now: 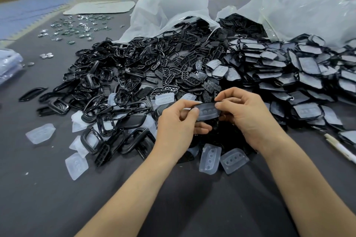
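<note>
Pad: a clear pad (pixel 209 112) with three dots is held above the table (pixel 57 188), in front of the black parts (pixel 134 75).
Long side: it is laid left to right, with one end at each hand.
Left hand: the left hand (pixel 174 121) is curled, and the pad's left end is pinched.
Right hand: the right hand (pixel 244 110) is curled, and the right end is pinched.
Nearer hand: neither; the pad is touched by both.
Nearby: loose pads (pixel 210 158) are spread just below the hands.

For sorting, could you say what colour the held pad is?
Translucent whitish three-dimple pad; head view.
</note>
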Demonstrator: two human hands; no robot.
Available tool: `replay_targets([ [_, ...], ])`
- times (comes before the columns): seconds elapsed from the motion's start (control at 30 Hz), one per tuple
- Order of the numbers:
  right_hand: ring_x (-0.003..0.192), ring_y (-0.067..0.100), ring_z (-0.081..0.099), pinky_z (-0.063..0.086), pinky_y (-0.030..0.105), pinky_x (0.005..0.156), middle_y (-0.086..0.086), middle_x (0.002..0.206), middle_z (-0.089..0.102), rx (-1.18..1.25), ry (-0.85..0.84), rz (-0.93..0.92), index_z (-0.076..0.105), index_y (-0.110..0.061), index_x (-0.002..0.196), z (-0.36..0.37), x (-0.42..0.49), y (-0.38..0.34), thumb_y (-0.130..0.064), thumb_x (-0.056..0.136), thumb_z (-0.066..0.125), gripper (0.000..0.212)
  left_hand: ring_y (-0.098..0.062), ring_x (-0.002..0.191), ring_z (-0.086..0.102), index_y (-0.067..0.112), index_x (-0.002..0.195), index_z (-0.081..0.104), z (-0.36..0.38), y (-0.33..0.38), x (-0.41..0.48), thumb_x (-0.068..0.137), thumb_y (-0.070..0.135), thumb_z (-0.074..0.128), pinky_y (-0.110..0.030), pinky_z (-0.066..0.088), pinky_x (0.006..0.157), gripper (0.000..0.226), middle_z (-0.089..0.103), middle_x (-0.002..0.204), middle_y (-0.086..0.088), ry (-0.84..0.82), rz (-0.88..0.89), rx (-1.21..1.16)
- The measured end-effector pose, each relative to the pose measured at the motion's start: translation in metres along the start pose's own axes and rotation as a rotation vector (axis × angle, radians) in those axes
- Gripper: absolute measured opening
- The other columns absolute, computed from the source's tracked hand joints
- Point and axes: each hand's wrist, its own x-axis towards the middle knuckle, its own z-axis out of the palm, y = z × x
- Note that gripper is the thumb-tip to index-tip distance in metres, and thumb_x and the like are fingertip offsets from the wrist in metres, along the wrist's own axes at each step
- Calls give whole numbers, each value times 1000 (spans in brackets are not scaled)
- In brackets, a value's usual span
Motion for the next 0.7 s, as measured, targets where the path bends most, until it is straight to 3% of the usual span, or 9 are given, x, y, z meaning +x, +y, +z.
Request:
replay_targets([
  [0.2, 51, -4, 51, 38, 8, 50, -3, 70, 65, -205, -2, -137, 68, -21, 77, 0, 0, 0, 4, 85, 64, 27, -16, 61, 70, 19, 93, 66, 0, -2, 0, 90, 5, 63, -24, 56, 62, 15, 73, 72, -2, 35, 71, 78],
  [0.3, 48, 3, 52, 42, 14, 46, -7, 62, 63, -128, -39, -194, 65, -16, 79, 3, -1, -1, 9, 86, 59, 27, -10, 61, 69, 24, 90, 67, -1, -2, 0, 85, 4, 70, -19, 52, 62, 22, 72, 72, 1, 68, 160, 169],
  [0.4, 66, 10, 68, 54, 19, 66, -5, 69, 68, -14, -73, -185, 66, -12, 80, 5, -3, -3, 14, 87, 55, 29, -9, 71, 69, 25, 88, 70, -2, -2, 1, 84, 1, 69, -21, 53, 69, 24, 72, 78, 7, 158, 324, 313],
  [0.47, 74, 13, 69, 55, 21, 72, 1, 73, 69, 174, -82, -129, 68, -10, 74, 5, -4, -6, 16, 86, 49, 34, -5, 83, 67, 18, 92, 72, -2, -1, 0, 81, -5, 69, -16, 52, 75, 26, 71, 89, 10, 214, 471, 407],
  [0.53, 76, 14, 67, 55, 22, 70, 10, 77, 66, 357, -85, -59, 69, -10, 69, 5, -5, -9, 14, 86, 47, 38, -4, 94, 64, 9, 93, 74, -1, -3, 0, 76, -11, 70, -13, 50, 80, 27, 68, 99, 7, 242, 619, 492],
  [0.63, 73, 11, 64, 55, 20, 69, 6, 77, 65, 406, -55, -29, 65, -7, 77, 8, -6, -11, 13, 86, 52, 25, -5, 99, 62, 5, 96, 74, 0, -3, -1, 72, -14, 69, -22, 52, 88, 31, 68, 108, -2, 241, 749, 542],
  [0.7, 70, 8, 63, 54, 18, 67, 2, 76, 63, 436, -11, -20, 61, -8, 81, 7, -5, -12, 14, 84, 53, 24, 2, 105, 59, 7, 103, 72, -1, -3, -1, 73, -11, 67, -16, 47, 91, 35, 64, 118, -4, 189, 799, 546],
])
